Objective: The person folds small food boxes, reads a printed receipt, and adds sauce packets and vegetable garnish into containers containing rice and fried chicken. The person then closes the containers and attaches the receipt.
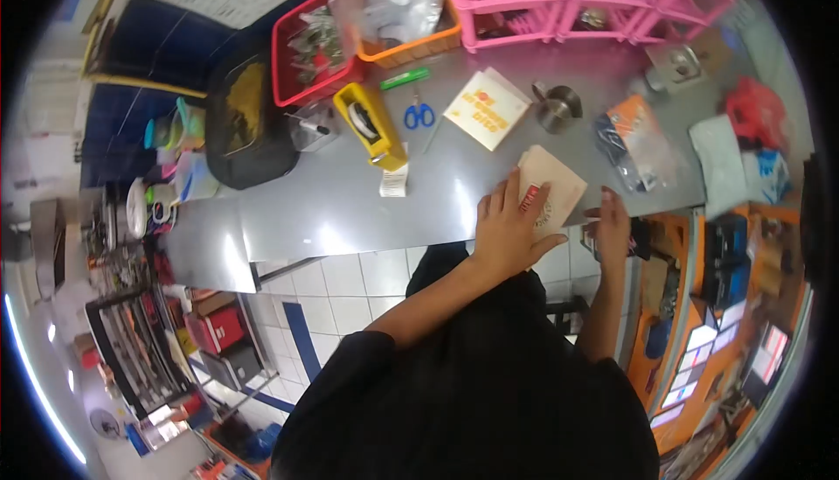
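Note:
My left hand (509,234) lies with spread fingers on a flat light-brown paper piece (560,181) that bears red and dark print, near the front edge of the metal table. To the right of that paper, my right hand (611,223) is raised at the table edge, fingers extended and slightly apart, holding nothing visible. Beyond the paper lies a white and yellow printed packet (488,110). A metal cup (558,108) stands to the packet's right. Blue scissors (419,116) and a yellow tape dispenser (370,126) lie further left.
Red (316,47) and orange (404,10) baskets and pink racks (514,0) line the table's back. A black tray (252,122) sits at the left. An orange and clear plastic packet (642,142) lies at the right, beside white bags (721,164). Shelves stand below right.

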Available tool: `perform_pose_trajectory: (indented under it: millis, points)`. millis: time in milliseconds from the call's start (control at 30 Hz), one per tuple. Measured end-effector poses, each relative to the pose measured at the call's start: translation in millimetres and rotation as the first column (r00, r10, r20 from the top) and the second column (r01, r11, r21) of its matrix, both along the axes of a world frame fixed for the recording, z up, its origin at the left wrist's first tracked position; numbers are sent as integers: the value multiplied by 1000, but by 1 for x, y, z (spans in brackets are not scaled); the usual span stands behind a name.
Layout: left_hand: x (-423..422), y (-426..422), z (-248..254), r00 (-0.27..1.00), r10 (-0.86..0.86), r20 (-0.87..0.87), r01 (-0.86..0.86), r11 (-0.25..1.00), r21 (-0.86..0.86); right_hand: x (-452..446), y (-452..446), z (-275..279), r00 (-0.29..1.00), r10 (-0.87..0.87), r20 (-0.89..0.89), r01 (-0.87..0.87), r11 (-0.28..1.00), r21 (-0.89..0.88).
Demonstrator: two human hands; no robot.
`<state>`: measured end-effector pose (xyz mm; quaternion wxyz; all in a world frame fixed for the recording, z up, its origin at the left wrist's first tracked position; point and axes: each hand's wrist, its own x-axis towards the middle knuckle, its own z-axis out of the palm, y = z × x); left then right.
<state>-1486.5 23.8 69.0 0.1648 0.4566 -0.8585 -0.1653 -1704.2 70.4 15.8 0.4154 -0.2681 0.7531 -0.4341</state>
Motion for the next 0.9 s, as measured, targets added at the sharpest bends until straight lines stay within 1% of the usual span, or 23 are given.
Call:
perform_pose_trajectory:
  millis: [33,67,100,133,167,200,267,300,333,367,400,467,500,533,567,600,667,700,733,800,833,867,900]
  points:
    - [7,-2,1,974,84,-212,-88,996,-6,-5,-2,9,997,-48,-58,46,998,-34]
    - [27,-4,-10,914,200,-352,-195,980,50,-5,-3,19,998,-39,-50,37,999,-39]
    - [54,-9,-26,823,301,-481,-281,953,117,-2,-5,30,998,-69,-12,67,988,-138]
    - [73,-10,-35,625,579,-525,-530,807,259,3,-7,43,995,-99,29,103,967,-233]
    - [103,-18,-42,493,720,-489,-632,683,368,13,-10,58,997,-78,29,83,954,-288]
    - [140,-29,-78,408,779,-476,-739,588,329,26,-12,70,997,-77,32,83,953,-291]
    - [200,-45,-134,203,841,-502,-719,476,507,59,-15,94,978,170,119,-108,907,-408]
    - [207,-53,-121,197,841,-504,-722,473,505,82,-16,110,940,285,189,-185,889,-418]
    - [209,-61,-97,161,910,-381,-569,401,718,104,-18,123,884,392,253,-259,864,-433]
    - [210,-65,-84,152,958,-244,-378,284,881,121,-20,124,785,540,304,-386,809,-443]
    - [216,-66,-91,141,959,-246,-374,282,883,137,-23,123,657,669,347,-504,732,-459]
    - [229,-71,-108,305,927,-216,-178,279,944,178,-35,116,536,728,427,-590,685,-427]
    - [224,-68,-102,279,935,-220,-185,277,943,199,-39,105,534,734,419,-596,679,-429]
    - [220,-62,-97,277,934,-224,-182,280,942,221,-41,89,607,686,402,-585,727,-359]
    - [217,-55,-92,290,936,-197,-245,271,931,239,-44,68,678,631,376,-562,775,-288]
    - [215,-48,-88,304,938,-165,-306,261,916,255,-46,41,684,628,373,-559,778,-285]
    - [215,-29,-84,298,939,-171,-253,251,934,281,-47,-22,872,476,111,-429,855,-292]
    - [217,-24,-84,286,942,-177,-206,241,948,287,-50,-53,886,444,134,-405,881,-244]
    - [221,-21,-84,287,942,-173,-196,235,952,291,-55,-53,888,441,128,-405,884,-233]
    - [226,-14,-85,318,939,-132,-100,172,980,295,-64,-53,901,341,268,-335,940,-70]
    - [227,-12,-86,337,934,-119,-102,162,981,297,-69,-47,894,352,277,-364,931,-10]
    - [231,-9,-89,336,935,-116,-87,153,984,298,-71,-60,899,348,267,-362,932,4]
    - [235,-7,-91,399,911,-104,-82,148,986,298,-71,-82,889,407,212,-419,908,12]
